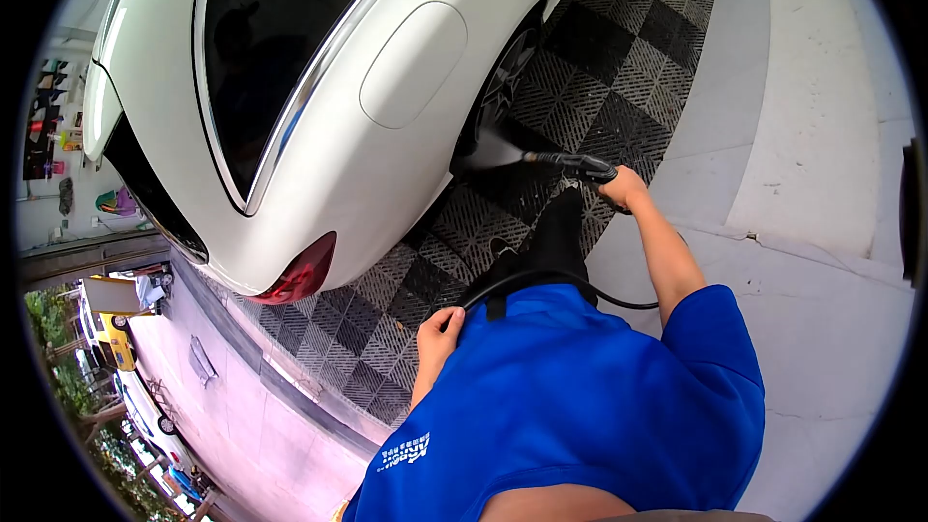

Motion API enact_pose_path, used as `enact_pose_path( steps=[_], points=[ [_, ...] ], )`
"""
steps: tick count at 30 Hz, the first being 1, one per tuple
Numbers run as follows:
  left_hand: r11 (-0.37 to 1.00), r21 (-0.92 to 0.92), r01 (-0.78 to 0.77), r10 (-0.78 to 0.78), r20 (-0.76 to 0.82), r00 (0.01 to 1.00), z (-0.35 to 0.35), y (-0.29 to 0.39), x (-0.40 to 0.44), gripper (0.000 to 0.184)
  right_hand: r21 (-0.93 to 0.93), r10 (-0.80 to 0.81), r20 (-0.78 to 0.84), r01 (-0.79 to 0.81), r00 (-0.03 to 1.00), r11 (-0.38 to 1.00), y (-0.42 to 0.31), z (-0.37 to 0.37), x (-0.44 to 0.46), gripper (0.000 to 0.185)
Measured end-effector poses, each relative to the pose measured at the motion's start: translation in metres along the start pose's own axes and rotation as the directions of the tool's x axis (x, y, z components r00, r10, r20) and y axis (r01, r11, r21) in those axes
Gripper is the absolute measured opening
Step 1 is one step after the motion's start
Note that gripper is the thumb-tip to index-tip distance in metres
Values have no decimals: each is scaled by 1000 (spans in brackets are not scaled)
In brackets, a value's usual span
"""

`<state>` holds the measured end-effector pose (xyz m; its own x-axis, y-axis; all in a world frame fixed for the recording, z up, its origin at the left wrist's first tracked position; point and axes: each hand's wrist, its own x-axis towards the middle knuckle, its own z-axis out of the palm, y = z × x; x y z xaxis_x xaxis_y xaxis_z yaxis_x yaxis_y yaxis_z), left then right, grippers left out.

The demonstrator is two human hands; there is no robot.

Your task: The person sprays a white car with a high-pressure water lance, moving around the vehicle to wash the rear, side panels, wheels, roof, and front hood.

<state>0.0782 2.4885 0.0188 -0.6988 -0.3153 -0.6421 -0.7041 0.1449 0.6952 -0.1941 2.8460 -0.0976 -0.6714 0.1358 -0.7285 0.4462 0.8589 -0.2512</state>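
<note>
My right hand [626,188] is wrapped round the grip of a black spray gun [572,164]. From its nozzle a white fan of spray [493,151] reaches the rear wheel [507,72] of a white car [406,164]. A black hose [619,301] curves across in front of my waist. My left hand [442,327] is closed at my left side, where the hose meets its fingers. The car's red tail light [303,273] is beyond that hand, not touching it.
Black and grey grid tiles [372,329] lie under the car, with a pale concrete floor [822,348] on the right. At the left are wall shelves [53,126] with items, and outside, a yellow vehicle [118,340] and a parked white car [145,411].
</note>
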Motion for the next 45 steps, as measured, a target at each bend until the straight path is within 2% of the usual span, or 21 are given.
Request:
enact_pose_path(
  steps=[1,3,4,5,8,11,13,15,18,19,22,24,29,32,34,35,37,39,41,43,45],
  points=[
    [1000,0,0,0,0,1000,0,2,0,34,0,-1,0,1,1000,1000,1,6,1,32],
    [1000,15,19,-20,34,999,0,8,-2,34,-65,-148,-230,137,962,988,5,28,3,33],
    [1000,15,20,-21,34,999,0,9,-1,34,-58,-129,-246,118,961,991,2,35,5,33],
    [1000,18,12,-12,19,1000,1,10,0,33,-58,-128,-247,117,960,991,4,37,7,33],
    [1000,21,4,-5,16,1000,4,5,7,32,-41,-219,-38,218,975,975,5,23,-7,37],
    [993,71,-89,87,38,996,3,9,13,30,-12,-245,-135,246,960,969,9,16,-10,36],
    [988,81,-128,125,36,991,3,5,21,31,2,-191,-222,197,956,980,14,-1,-1,32],
    [999,23,-36,35,34,999,8,19,20,33,9,-9,-474,15,880,1000,21,-21,7,23],
    [991,48,-121,118,59,991,8,7,38,32,117,52,-698,42,714,992,13,-70,-27,17],
    [983,58,-175,171,62,983,10,8,46,32,134,59,-724,56,687,989,4,-88,-45,17],
    [992,52,-117,110,127,986,20,20,65,32,134,-4,-768,167,641,977,-9,-132,-92,18],
    [994,49,-102,93,168,981,29,21,83,33,125,-119,-827,386,549,914,-12,-157,-100,18],
    [986,113,-122,105,147,983,55,72,103,33,124,-24,-923,356,383,926,-23,-223,-87,18],
    [997,55,-59,46,220,974,71,96,117,33,104,-120,-901,478,416,872,-49,-274,-128,23],
    [994,76,-74,55,234,971,88,119,123,33,27,-310,-862,647,401,762,-61,-318,-142,27],
    [992,95,-82,56,252,966,96,130,124,34,33,-307,-862,649,404,760,-65,-340,-143,27],
    [994,85,-74,50,258,965,115,148,130,33,-168,-445,-875,743,189,647,-75,-390,-137,26],
    [996,-39,-81,89,284,955,128,161,138,32,-71,-403,-886,794,228,604,-86,-442,-134,24],
    [992,-68,-105,120,277,953,147,170,152,31,-8,-315,-914,767,254,641,-82,-501,-105,26],
    [988,-116,-103,129,256,958,164,193,151,29,13,-170,-964,670,207,742,-77,-551,-82,30],
    [983,-146,-112,145,239,960,180,207,158,27,5,-168,-963,635,212,772,-65,-574,-64,32]
  ],
)
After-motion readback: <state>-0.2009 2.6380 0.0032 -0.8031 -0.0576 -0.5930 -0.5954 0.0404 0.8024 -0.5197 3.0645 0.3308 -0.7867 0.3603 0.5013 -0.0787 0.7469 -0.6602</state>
